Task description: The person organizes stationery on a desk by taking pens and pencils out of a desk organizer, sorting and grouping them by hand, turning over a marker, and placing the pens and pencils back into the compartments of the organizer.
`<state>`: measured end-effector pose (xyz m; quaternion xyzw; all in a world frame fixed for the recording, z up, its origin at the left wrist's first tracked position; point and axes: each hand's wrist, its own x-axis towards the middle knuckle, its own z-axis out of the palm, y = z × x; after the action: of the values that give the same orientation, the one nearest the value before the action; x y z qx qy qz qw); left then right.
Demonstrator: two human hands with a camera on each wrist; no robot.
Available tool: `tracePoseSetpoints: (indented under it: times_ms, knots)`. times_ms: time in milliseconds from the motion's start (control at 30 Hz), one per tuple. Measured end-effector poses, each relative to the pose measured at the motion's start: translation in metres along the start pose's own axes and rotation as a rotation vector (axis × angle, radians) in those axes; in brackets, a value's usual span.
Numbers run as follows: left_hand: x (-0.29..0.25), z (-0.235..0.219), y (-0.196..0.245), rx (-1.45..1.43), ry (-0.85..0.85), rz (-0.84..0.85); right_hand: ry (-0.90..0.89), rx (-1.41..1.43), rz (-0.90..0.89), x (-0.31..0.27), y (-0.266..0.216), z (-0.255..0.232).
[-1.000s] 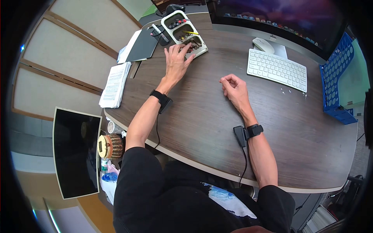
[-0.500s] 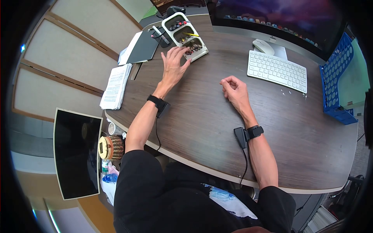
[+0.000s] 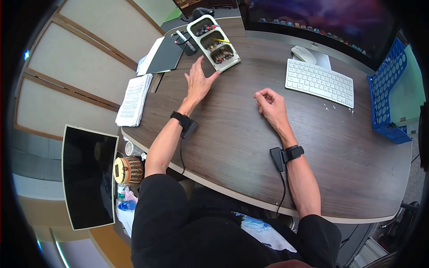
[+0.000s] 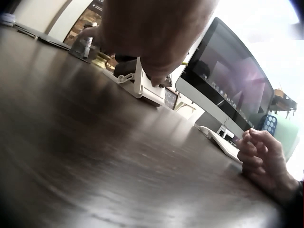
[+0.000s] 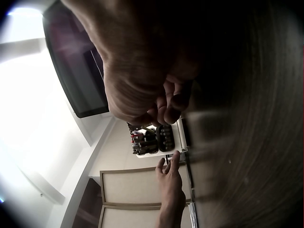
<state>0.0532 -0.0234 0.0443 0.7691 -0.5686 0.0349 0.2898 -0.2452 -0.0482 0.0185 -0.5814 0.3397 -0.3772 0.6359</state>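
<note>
A white three-compartment pen organizer (image 3: pixel 229 65) stands at the back left of the desk. Brown-toned pens (image 3: pixel 223 56) fill its nearest compartment; a yellow pencil (image 3: pixel 220 40) lies across the middle one, and red- and dark-tipped pens (image 3: pixel 206 29) fill the far one. My left hand (image 3: pixel 198 85) is just in front of the organizer, fingers spread and nothing held, with the thumb tip right at its near corner. My right hand (image 3: pixel 271 106) rests near the desk's middle, its fingers loosely curled and the thumb close to the index finger; no object shows in it.
A black pen cup (image 3: pixel 191 47) and dark folder (image 3: pixel 166 56) lie left of the organizer, with a paper stack (image 3: pixel 134 100) nearer. A white keyboard (image 3: pixel 319 82), mouse (image 3: pixel 304 54) and large monitor (image 3: pixel 321 22) are at the back right, beside a blue file rack (image 3: pixel 382 98).
My left hand has drawn back from over the organizer's nearest compartment toward me, uncovering the pens there. My right hand has stayed in place.
</note>
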Motion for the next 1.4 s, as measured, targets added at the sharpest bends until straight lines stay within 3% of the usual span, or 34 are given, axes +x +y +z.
tracePoseSetpoints:
  times_ms: [33,133,333,633,867,967,1167,1267,1333,1400]
  knots:
    - [0.002,0.002,0.002,-0.037,-0.079,-0.120,0.000,-0.002,0.004,0.000,0.000,0.000]
    - [0.013,0.018,-0.004,-0.213,-0.151,-0.199,0.001,0.019,-0.009,0.000,0.002,0.000]
    - [0.023,0.031,-0.020,-0.357,-0.116,-0.179,0.003,0.044,-0.023,0.000,0.003,0.001]
    - [0.020,0.013,-0.003,-0.233,-0.164,-0.209,0.001,0.023,-0.021,-0.001,0.000,-0.001]
    - [0.013,0.009,-0.016,-0.294,-0.168,-0.224,0.007,0.011,-0.026,0.000,0.001,-0.002]
    - [0.005,0.011,-0.020,-0.398,-0.116,-0.181,0.008,0.008,-0.016,0.000,0.000,-0.001]
    - [-0.009,0.008,-0.027,-0.265,-0.140,-0.098,0.012,-0.013,-0.011,0.000,0.000,-0.001]
    - [-0.004,0.010,-0.033,-0.288,-0.051,-0.121,0.006,-0.011,-0.013,0.001,0.000,-0.001]
    - [0.009,0.006,-0.039,-0.436,-0.159,-0.314,0.007,-0.013,-0.009,0.000,0.001,-0.001]
    - [0.014,0.006,-0.038,-0.657,-0.056,-0.400,0.006,-0.009,-0.004,0.000,0.000,-0.001]
